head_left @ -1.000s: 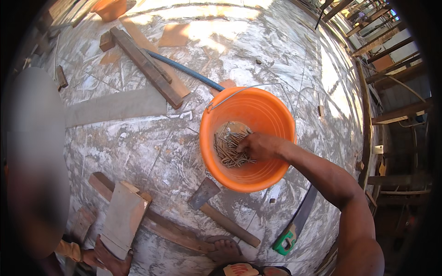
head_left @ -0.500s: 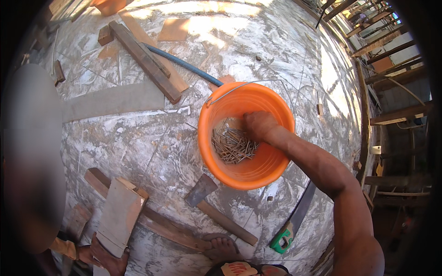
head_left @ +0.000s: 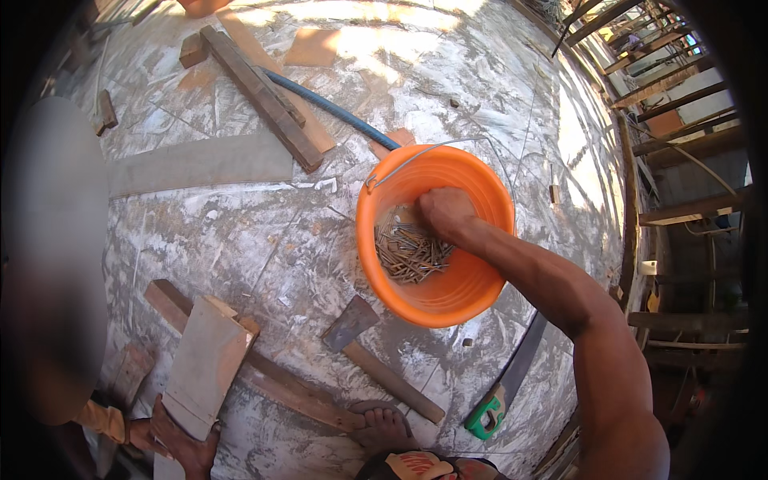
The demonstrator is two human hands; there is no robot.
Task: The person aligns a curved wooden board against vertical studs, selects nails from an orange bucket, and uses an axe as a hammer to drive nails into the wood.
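Observation:
An orange plastic bucket (head_left: 370, 240) with a wire handle stands on the pale, smeared plywood deck. A heap of loose nails (head_left: 408, 256) lies in its bottom. My right hand (head_left: 444, 212) is inside the bucket just above the nails, fingers curled into a fist that seems to hold a handful of them. My bare right forearm comes in from the lower right over the bucket's rim. My left hand is out of view.
A hatchet-like tool (head_left: 356, 322) with a wooden handle lies in front of the bucket, beside my bare foot (head_left: 384, 424). A green-handled saw (head_left: 488, 412) lies right. Another person's hand (head_left: 180, 444) holds a board (head_left: 204, 360) lower left. Planks (head_left: 264, 96) and blue pipe (head_left: 336, 112) lie beyond. The deck edge (head_left: 628, 200) runs along the right.
My right hand has lifted from deep in the nail heap to a closed fist higher in the bucket. The view has shifted a little.

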